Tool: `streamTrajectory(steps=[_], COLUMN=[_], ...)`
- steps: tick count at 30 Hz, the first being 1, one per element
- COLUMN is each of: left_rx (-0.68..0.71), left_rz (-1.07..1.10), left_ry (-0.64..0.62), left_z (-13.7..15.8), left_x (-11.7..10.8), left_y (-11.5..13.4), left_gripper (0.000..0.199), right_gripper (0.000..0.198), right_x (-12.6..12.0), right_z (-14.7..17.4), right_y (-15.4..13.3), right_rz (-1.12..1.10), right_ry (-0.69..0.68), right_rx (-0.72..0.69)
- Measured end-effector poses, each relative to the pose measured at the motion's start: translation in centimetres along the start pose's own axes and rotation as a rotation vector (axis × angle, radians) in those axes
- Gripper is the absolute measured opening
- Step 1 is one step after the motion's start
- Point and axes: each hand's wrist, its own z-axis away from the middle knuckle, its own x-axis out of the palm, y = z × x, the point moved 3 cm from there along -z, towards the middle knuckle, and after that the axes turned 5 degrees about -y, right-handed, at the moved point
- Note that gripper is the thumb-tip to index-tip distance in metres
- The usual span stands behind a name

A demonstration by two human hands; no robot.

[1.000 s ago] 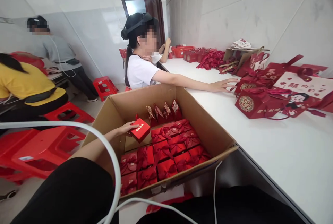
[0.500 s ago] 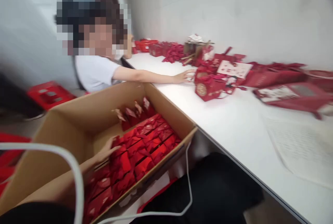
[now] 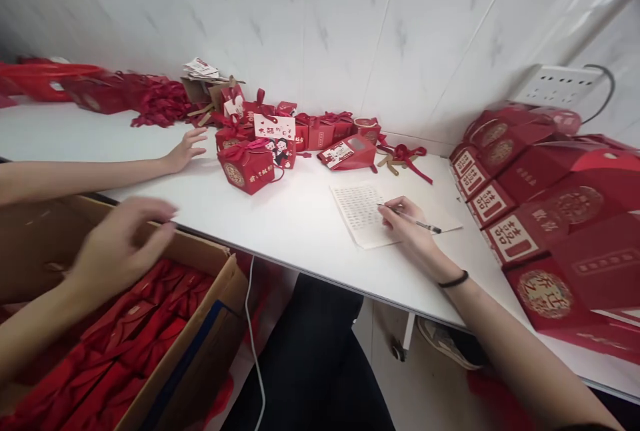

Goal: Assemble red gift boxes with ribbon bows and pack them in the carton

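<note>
My left hand [image 3: 120, 244] hovers over the cardboard box [image 3: 220, 277], slightly blurred, its fingers loosely bent with a gap to the thumb and nothing between them. Rows of red gift boxes with ribbons [image 3: 135, 331] fill the part of the carton below it. On the white table [image 3: 280, 231], my right hand [image 3: 407, 221] grips a pen [image 3: 417, 221], the tip touching a sheet of paper [image 3: 357, 207] covered in rows of small marks. A black band circles my right wrist. Left of the paper stands a red gift box with a ribbon bow [image 3: 250, 167], a white printed card [image 3: 275, 129] behind it.
A co-worker's hand [image 3: 187, 151] rests on the table at left. Large red boxes [image 3: 555, 217] crowd the right side. Along the wall lie a ribbon pile [image 3: 163, 101], a red basket [image 3: 50, 81] and a tilted red box [image 3: 350, 153]. A white cable [image 3: 253, 351] hangs beside the carton.
The view has swung right. My left hand has risen off the red gift boxes in the carton. My right hand, with a pen on the paper, has come into view.
</note>
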Motion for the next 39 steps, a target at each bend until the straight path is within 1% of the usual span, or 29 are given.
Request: streamTrajectory(steps=[1, 2, 3, 5, 6, 7, 9, 10, 12, 14, 18, 23, 30, 36, 39], left_rx=[0.120, 0.212, 0.269, 0.302, 0.284, 0.247, 0.148, 0.105, 0.045, 0.020, 0.023, 0.035, 0.022, 0.030, 0.025], left_rz=[-0.054, -0.054, -0.030, 0.001, 0.012, 0.013, 0.028, 0.033, 0.039, 0.034, -0.002, -0.090, -0.158, -0.138, -0.124], left_ry=[0.050, -0.023, -0.111, -0.250, -0.296, -0.310, -0.294, -0.285, -0.281, -0.297, -0.330, -0.354, -0.373, -0.363, -0.363], left_z=[-2.5, -5.1, -7.6, -11.8, -13.4, -14.7, -16.3, -16.7, -16.9, -16.9, -17.0, -17.0, -16.7, -16.6, -16.5], left_x=[1.4, 3.7, 6.3, 12.2, 15.1, 17.7, 21.9, 23.4, 25.3, 26.1, 26.0, 26.0, 26.0, 26.0, 25.9], left_y=[1.6, 3.3, 4.9, 7.7, 8.7, 9.4, 10.1, 10.1, 9.7, 9.1, 8.9, 9.4, 9.6, 9.7, 9.6], left_gripper=[0.011, 0.010, 0.011, 0.013, 0.012, 0.012, 0.016, 0.018, 0.021, 0.019, 0.013, 0.016, 0.018, 0.017, 0.017], right_gripper=[0.039, 0.039, 0.038, 0.036, 0.036, 0.035, 0.033, 0.032, 0.031, 0.030, 0.028, 0.027, 0.025, 0.026, 0.027], right_x=[0.3, 0.5, 0.7, 0.9, 1.0, 1.0, 1.0, 0.9, 0.9, 0.8, 0.8, 0.8, 0.6, 0.6, 0.7], right_z=[-0.1, -0.2, -0.2, -0.2, -0.2, -0.1, -0.1, -0.1, -0.2, -0.2, -0.2, -0.2, -0.2, -0.2, -0.2], right_y=[0.2, 0.4, 0.6, 1.0, 1.0, 1.1, 1.1, 1.0, 1.0, 1.1, 1.3, 1.3, 1.1, 1.0, 1.0], right_rz=[0.006, 0.014, 0.027, 0.060, 0.072, 0.084, 0.104, 0.112, 0.128, 0.139, 0.144, 0.145, 0.156, 0.172, 0.126], right_ry=[0.001, 0.005, 0.006, 0.007, 0.008, 0.008, 0.001, -0.001, -0.003, -0.007, -0.024, -0.050, -0.019, -0.001, -0.002], right_rx=[0.015, 0.029, 0.040, 0.048, 0.044, 0.039, 0.029, 0.025, 0.016, 0.013, 0.030, 0.027, 0.043, 0.032, 0.039])
